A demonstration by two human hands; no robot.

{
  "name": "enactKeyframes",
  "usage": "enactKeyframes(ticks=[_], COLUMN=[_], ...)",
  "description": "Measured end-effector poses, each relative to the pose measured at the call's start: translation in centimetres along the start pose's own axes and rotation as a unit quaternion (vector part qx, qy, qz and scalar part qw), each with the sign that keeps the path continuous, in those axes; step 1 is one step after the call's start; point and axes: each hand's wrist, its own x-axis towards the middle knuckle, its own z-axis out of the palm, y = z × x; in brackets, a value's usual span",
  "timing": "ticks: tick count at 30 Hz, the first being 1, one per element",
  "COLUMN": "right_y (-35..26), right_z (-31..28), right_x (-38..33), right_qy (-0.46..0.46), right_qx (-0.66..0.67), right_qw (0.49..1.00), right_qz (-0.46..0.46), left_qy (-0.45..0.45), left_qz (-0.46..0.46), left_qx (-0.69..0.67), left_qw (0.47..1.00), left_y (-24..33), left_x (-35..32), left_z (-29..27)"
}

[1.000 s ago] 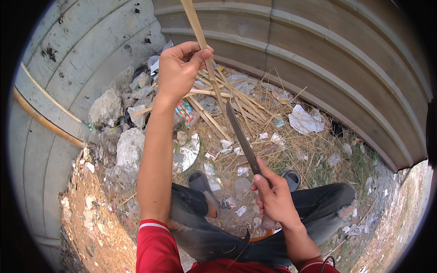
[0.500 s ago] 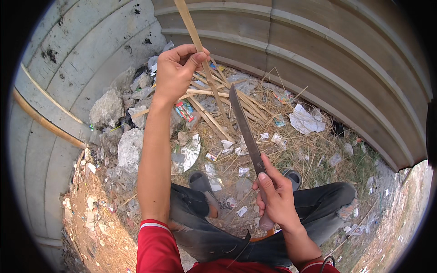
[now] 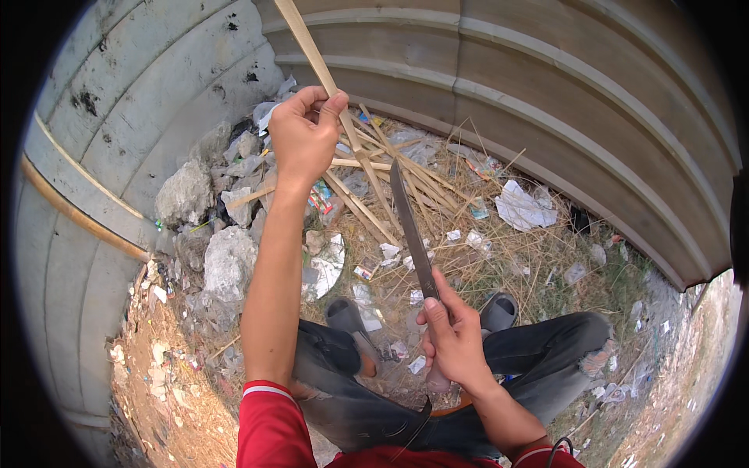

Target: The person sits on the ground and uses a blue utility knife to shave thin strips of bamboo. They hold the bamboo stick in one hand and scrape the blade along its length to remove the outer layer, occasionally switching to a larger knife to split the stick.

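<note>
With fingers pinched, my left hand holds a long, thin bamboo strip out in front of me. The strip slants from the upper left down toward the pile on the ground. My right hand is wrapped round the handle of a machete, its long dark blade pointing up and slightly left. The blade's tip is close to the strip's lower part; whether they touch I cannot tell. Beyond and below both hands lies a loose pile of split bamboo strips.
A pale panel wall rises at the left, and a brown corrugated metal sheet at the back and right. Rocks and rubble lie left of the strips. Crumpled white paper and litter cover the dry grass. A bamboo pole leans on the left.
My left hand has moved slightly down, and the strip has shifted left. My right hand and the machete have moved a little to the left.
</note>
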Motion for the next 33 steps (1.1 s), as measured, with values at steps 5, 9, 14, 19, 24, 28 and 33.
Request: enactKeyframes(ticks=[5, 9, 14, 19, 24, 28, 33], right_y=[-4.7, -4.7, -1.2, -5.6, -3.2, 2.9, 3.5], right_z=[-0.3, 1.1, 0.3, 0.3, 1.5, -0.3, -0.5], right_x=[-0.5, -1.0, -0.5, -1.1, -0.6, 0.6, -0.5], right_qy=[0.115, 0.127, 0.021, 0.12, 0.116, -0.014, 0.023], right_qx=[0.076, -0.035, -0.11, -0.006, -0.121, -0.146, -0.074], right_qw=[0.968, 0.936, 0.99, 0.973, 0.933, 0.989, 0.996], right_qz=[-0.211, -0.326, -0.084, -0.199, -0.319, -0.03, 0.04], left_qy=[0.012, 0.018, 0.05, 0.048, 0.031, 0.034, -0.003], left_qz=[0.024, 0.04, 0.077, 0.045, 0.057, 0.074, 0.046], left_qx=[0.096, 0.11, 0.115, 0.101, 0.104, 0.157, 0.09], left_qw=[0.995, 0.993, 0.989, 0.993, 0.993, 0.984, 0.995], left_y=[1.8, 2.2, 1.8, 1.7, 2.1, 2.1, 1.5], left_x=[-0.4, -0.8, -0.5, -0.8, -1.0, -1.0, -0.8], left_z=[-0.1, 0.9, 1.1, 0.3, 0.8, 0.4, -1.5])
